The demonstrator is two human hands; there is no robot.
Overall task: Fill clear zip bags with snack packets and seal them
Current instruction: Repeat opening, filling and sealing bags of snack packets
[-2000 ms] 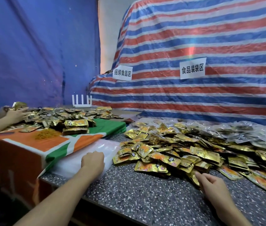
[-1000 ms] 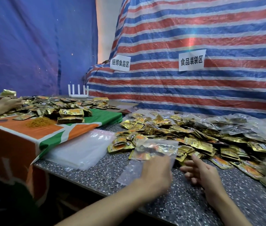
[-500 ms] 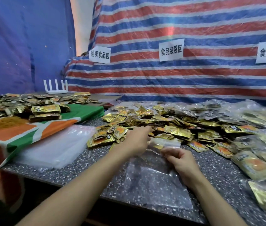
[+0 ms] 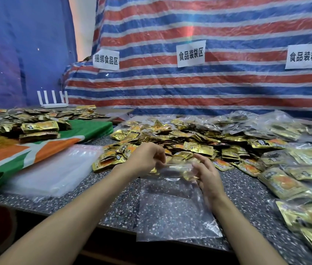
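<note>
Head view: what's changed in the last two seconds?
The left hand left the stack of empty bags, carried one clear zip bag to the table front and pinches its mouth; the right hand came off the packet pile to the mouth too. Stack and pile unchanged.

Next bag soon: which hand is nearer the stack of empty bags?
Left. The left hand is right of the stack of empty bags, at the mouth of the zip bag; the right hand is farther right, across that mouth.
</note>
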